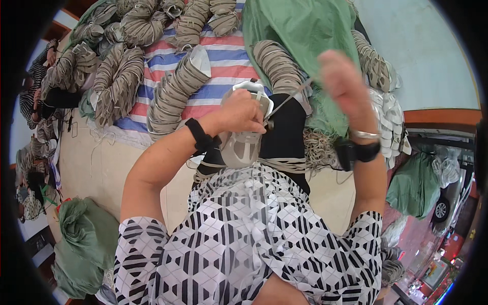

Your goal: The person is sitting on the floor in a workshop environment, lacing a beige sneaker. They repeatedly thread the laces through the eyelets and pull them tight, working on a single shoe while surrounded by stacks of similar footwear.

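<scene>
A grey-beige shoe upper (241,152) with a white lining rests on my black-trousered thighs. My left hand (241,111) is closed over its middle and covers part of it. From the upper a thin beige shoelace (291,97) stretches up to the right. My right hand (345,84), raised and blurred by motion, is closed at the far end of that lace. Several loose laces (284,163) lie across my lap. More of the same beige laces (323,145) hang in a tangled bunch beside my right thigh.
Curved stacks of nested shoe uppers (178,94) lie ahead on a striped sheet (223,68). A green sack (300,30) spreads at the far right. White uppers (389,119) are piled right of me. Another green sack (84,244) stands behind left. People sit at far left.
</scene>
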Demonstrator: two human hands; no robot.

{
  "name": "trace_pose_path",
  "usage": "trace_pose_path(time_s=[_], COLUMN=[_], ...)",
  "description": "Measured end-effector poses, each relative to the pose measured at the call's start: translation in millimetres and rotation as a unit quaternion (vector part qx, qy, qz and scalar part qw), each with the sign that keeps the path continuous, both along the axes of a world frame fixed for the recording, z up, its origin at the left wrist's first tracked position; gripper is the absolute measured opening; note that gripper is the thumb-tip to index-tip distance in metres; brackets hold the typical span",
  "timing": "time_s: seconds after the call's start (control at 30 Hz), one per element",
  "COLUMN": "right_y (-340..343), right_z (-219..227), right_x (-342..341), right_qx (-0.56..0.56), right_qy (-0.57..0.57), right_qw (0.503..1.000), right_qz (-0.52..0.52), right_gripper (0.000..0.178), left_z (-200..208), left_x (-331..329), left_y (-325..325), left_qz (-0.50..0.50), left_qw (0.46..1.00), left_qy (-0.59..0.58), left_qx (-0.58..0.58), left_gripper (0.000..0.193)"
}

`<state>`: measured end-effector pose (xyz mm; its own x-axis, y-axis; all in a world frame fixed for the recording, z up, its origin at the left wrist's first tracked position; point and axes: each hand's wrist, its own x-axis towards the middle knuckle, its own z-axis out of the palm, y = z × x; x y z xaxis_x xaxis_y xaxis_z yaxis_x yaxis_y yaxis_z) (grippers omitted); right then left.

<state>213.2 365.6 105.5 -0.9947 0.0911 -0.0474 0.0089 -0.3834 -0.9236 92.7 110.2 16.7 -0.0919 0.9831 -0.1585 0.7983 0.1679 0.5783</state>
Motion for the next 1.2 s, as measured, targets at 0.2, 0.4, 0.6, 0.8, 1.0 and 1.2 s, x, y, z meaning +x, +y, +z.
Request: trace_pose_path(time_s=[0.2, 0.4, 0.6, 0.8, 1.0, 1.2], right_y=[51, 58, -83, -121, -127, -133], right_z=[68, -45, -75, -111, -99, -94], right_x=[69, 74, -8, -41, -36, -38], right_qx=[-0.115, 0.740, 0.492, 0.518, 0.591, 0.709], right_qy=[0.222, -0.043, -0.010, -0.077, 0.006, 0.034], right_qw=[0.962, 0.646, 0.870, 0.850, 0.800, 0.683], right_qz=[-0.108, -0.182, 0.006, 0.062, 0.107, 0.169], right_gripper=[0.016, 0.021, 0.015, 0.015, 0.021, 0.019], left_z=[-13, 11, 2, -2, -4, -14], left_x=[12, -37, -47, -44, -30, -21], left_y=[6, -32, -40, -53, -54, -59], left_qz=[0.131, 0.040, 0.017, 0.050, 0.115, 0.169], left_qw=[0.983, 0.994, 0.992, 0.988, 0.980, 0.966], left_qy=[0.025, 0.033, 0.022, -0.034, -0.014, -0.035], left_qx=[0.129, 0.101, 0.121, 0.141, 0.164, 0.194], left_gripper=[0.018, 0.015, 0.021, 0.020, 0.031, 0.028])
